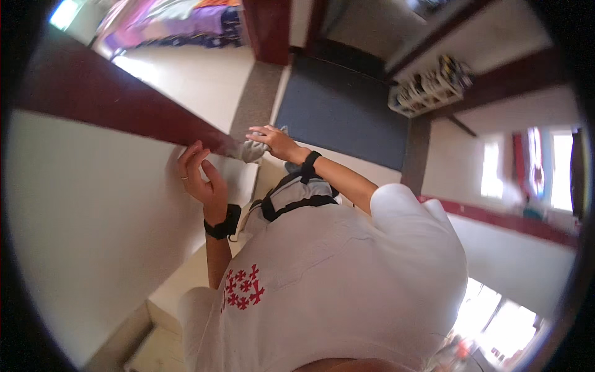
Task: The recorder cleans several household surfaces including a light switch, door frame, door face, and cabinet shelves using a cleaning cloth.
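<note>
A pale cloth (254, 150) is in my right hand (275, 141), pressed against the lower end of the dark red door frame (139, 107). Part of the cloth hangs below my fingers. My left hand (201, 179), with a ring on one finger, is raised by the white wall (93, 186), its fingertips at the edge of the red frame. It holds nothing, and its fingers are somewhat bent and apart. Both wrists wear black bands.
A dark grey mat (344, 111) lies on the floor ahead. Beyond it to the right stands a white rack (425, 93) full of items. A bed with a purple cover (186, 28) shows through the doorway at the upper left.
</note>
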The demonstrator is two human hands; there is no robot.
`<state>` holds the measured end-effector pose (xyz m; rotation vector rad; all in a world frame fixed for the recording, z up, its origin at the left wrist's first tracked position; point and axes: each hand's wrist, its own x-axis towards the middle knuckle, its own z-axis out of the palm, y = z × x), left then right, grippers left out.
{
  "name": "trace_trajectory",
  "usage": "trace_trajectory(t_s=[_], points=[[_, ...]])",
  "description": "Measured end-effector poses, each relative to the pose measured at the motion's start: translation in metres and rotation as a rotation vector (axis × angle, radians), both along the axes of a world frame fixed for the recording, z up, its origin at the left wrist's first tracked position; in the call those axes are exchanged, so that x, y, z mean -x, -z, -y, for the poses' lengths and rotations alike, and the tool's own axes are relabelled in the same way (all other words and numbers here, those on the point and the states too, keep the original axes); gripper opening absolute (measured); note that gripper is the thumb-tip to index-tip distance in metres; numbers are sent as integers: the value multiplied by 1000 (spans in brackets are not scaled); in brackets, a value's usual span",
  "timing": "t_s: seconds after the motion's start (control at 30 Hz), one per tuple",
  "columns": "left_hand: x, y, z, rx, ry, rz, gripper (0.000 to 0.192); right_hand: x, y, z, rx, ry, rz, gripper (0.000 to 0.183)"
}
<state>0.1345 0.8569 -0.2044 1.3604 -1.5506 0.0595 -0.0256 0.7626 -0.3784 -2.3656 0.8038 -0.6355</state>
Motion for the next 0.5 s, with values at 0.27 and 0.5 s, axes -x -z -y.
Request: trace_trajectory(t_s=[0.27, 0.5], points=[[36, 85, -5, -574, 514, -182, 33, 36, -61, -90, -323, 559, 602, 47], [104, 113, -49, -911, 1016, -631, 52, 63, -91, -205, -344, 894, 578, 53]])
